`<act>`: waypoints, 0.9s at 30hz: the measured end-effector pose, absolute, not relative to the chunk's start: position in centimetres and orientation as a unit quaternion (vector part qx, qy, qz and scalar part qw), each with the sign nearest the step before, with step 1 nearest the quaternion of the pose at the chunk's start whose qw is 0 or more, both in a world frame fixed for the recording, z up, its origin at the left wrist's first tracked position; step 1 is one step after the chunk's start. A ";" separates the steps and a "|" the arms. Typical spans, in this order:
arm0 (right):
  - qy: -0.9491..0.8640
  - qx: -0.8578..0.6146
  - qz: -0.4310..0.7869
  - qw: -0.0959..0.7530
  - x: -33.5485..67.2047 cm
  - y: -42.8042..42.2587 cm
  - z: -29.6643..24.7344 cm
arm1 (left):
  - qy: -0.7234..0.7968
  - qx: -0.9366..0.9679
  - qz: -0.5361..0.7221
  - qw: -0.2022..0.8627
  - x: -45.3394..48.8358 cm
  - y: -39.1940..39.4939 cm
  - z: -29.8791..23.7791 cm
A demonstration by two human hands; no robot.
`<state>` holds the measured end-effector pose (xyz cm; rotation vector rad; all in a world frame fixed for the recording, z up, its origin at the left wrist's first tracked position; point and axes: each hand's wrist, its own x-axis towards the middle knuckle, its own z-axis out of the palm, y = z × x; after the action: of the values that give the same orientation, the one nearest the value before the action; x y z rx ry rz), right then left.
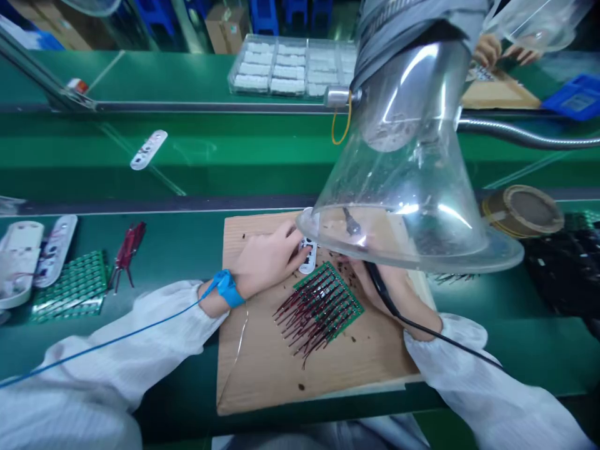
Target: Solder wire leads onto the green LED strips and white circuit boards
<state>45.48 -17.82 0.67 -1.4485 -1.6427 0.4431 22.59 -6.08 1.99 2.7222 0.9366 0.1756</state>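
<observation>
My left hand [268, 257], with a blue wrist strap [228, 287] on the wrist, is closed on a small white remote-control part [307, 255] on the wooden board [281, 362]. My right hand [398, 290] grips a soldering iron with a black cable [422, 326]; its tip [351, 224] shows through the clear fume hood [403, 187], which hides most of the fingers. A green circuit panel with red and black wires [323, 307] lies on the board between both hands.
Red cutters [127, 249], another green panel [72, 289] and white remote shells [28, 256] lie at the left. A white remote part [149, 150] sits on the conveyor. A tray of white parts [290, 65] stands behind. A tape roll [522, 211] is at right. Another person's hands [490, 50] work far right.
</observation>
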 end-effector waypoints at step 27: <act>-0.526 -0.584 0.241 0.570 46.5 -18.7 2.0 | 0.287 0.814 0.216 0.457 19.2 -3.7 2.8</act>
<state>46.53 -18.68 1.95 -1.3697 -1.2349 0.5646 19.20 -3.72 2.80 2.0051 0.7083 0.5319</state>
